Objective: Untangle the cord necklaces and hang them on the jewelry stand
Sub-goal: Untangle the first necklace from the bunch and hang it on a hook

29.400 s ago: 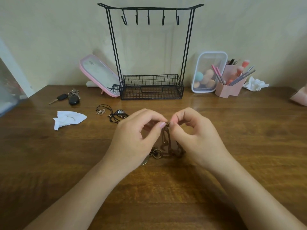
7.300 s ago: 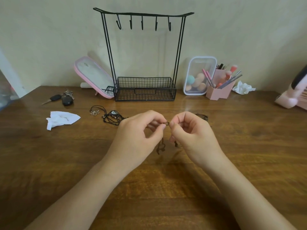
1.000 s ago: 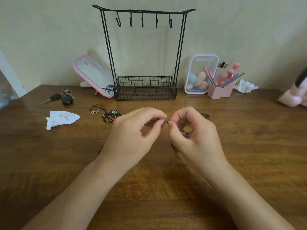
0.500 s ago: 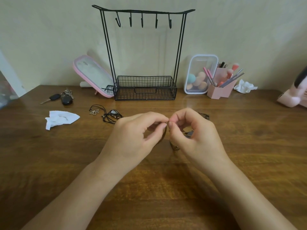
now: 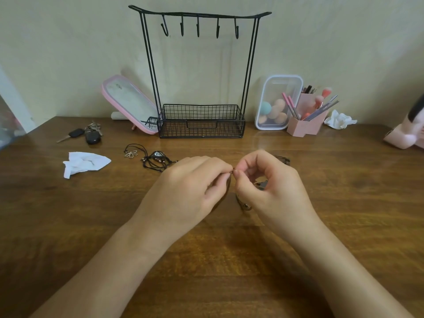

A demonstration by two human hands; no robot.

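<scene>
Both hands meet over the middle of the wooden table (image 5: 344, 191), well in from its back edge. The left hand (image 5: 183, 191) and the right hand (image 5: 270, 191) each pinch the brown cord necklace (image 5: 244, 205) between thumb and forefinger, with the tips nearly touching. Its loose end drops to the wood under the right hand.

Bare wood runs from the hands toward the person, crossed only by the 2 forearms. Another bare stretch runs rightward to a pink object (image 5: 406, 134) at the table's right side.

Just left of the left hand lies a tangle of black cord necklaces (image 5: 156, 160). Farther left are a white tissue (image 5: 85, 162) and car keys (image 5: 88, 134).

At the back edge, against the cream wall, stands the black wire jewelry stand (image 5: 200, 121), with 5 hooks (image 5: 197, 27) under its top bar. A tilted pink mirror (image 5: 128, 104) is on its left. A clear box of sponges (image 5: 275, 104) and a pink brush holder (image 5: 305, 125) are on its right.
</scene>
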